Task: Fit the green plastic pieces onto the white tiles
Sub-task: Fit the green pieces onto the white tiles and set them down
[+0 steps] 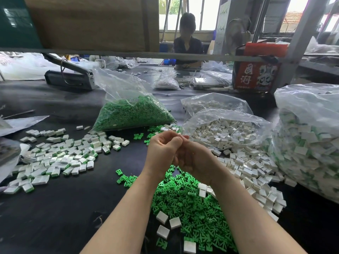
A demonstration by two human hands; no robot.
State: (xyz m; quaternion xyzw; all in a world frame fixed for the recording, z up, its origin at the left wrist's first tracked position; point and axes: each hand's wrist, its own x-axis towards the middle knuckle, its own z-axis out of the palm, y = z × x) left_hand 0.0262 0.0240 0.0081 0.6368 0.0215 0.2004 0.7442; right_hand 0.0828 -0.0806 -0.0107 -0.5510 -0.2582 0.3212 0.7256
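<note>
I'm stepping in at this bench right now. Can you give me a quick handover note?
Left hand and right hand: curled together above the table, whatever they hold is hidden.
Loose green pieces: heaped under the wrists; more in the green bag.
Bare white tiles: spilling from the open bag on the right.
Done: fitted tiles spread on the left.
Left: both loose piles remain large.

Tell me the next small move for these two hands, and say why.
Probably press the hands together to seat the part, then drop it on the finished heap at left. The left hand and right hand are closed against each other above the loose green pieces, fingers curled; whatever they hold is hidden. The finished heap shows white tiles edged in green, so done ones seem to go there.
</note>
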